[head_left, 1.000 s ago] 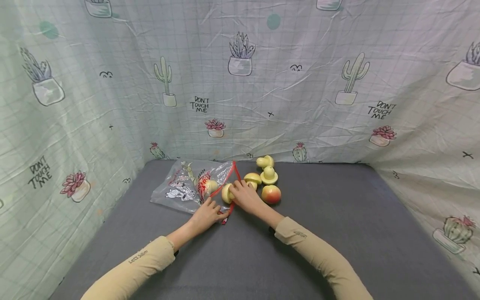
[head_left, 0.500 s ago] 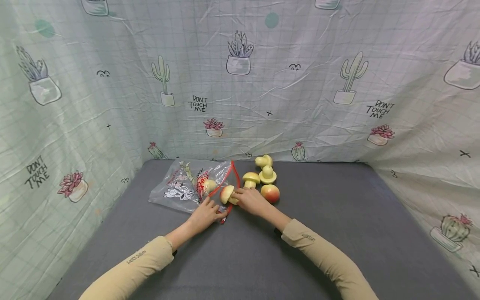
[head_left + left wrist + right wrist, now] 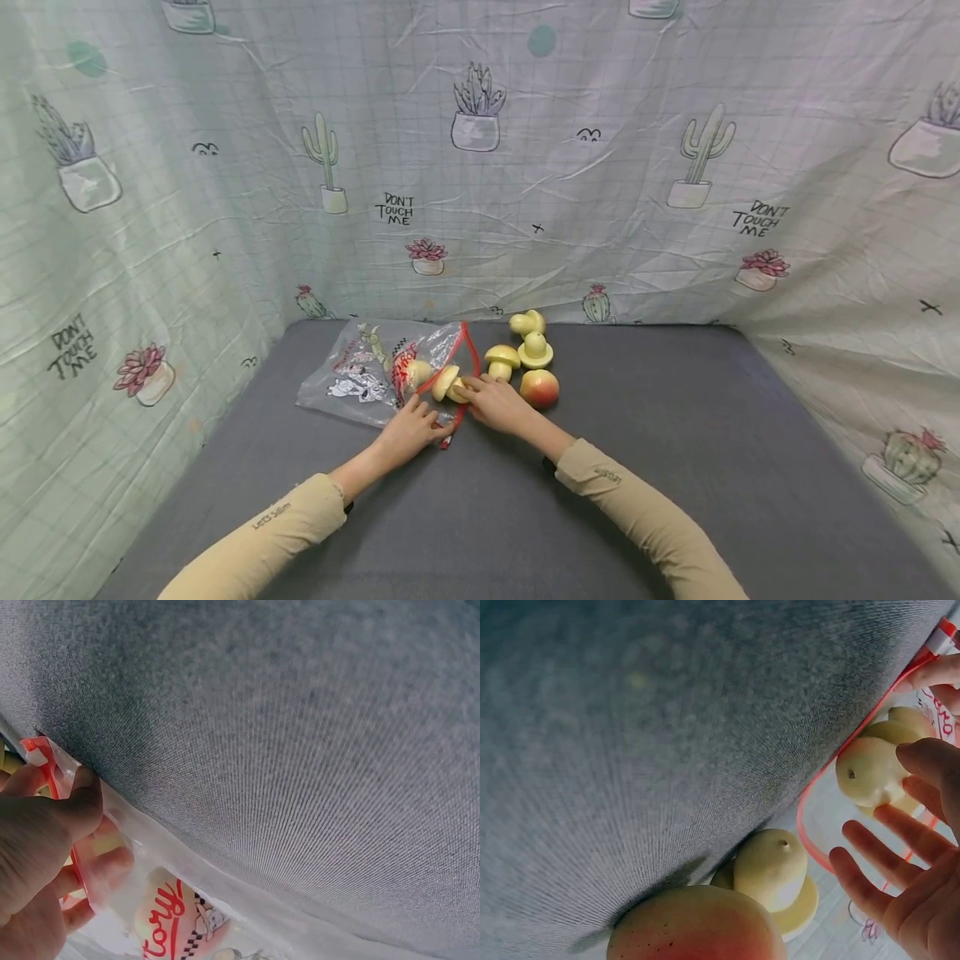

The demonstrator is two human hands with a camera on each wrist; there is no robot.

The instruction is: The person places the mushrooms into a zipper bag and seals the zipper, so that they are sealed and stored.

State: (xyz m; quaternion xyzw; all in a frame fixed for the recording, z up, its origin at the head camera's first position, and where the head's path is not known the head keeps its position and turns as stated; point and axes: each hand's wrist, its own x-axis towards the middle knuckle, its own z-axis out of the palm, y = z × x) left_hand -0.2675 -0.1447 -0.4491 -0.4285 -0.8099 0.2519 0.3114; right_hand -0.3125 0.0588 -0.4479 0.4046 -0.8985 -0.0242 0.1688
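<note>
A clear printed zip bag (image 3: 367,371) with a red zip rim lies on the grey table (image 3: 675,467). My left hand (image 3: 414,423) pinches the bag's near edge (image 3: 172,900) at the red strip (image 3: 45,761) and holds its mouth up. My right hand (image 3: 480,393) pinches a pale yellow toy mushroom (image 3: 447,383) with thumb and fingertips. The mushroom (image 3: 866,771) sits inside the red rim (image 3: 817,817), and the other fingers are spread. Another mushroom (image 3: 418,371) lies inside the bag.
To the right of the bag stand three more yellow mushrooms (image 3: 501,360) (image 3: 536,350) (image 3: 527,322) and a peach (image 3: 540,387), just right of my right hand. A cactus-print cloth (image 3: 480,167) walls the table on three sides.
My right hand has carried the mushroom leftward from beside the bag into its red-rimmed mouth. The left hand has kept its hold on the bag's edge.
</note>
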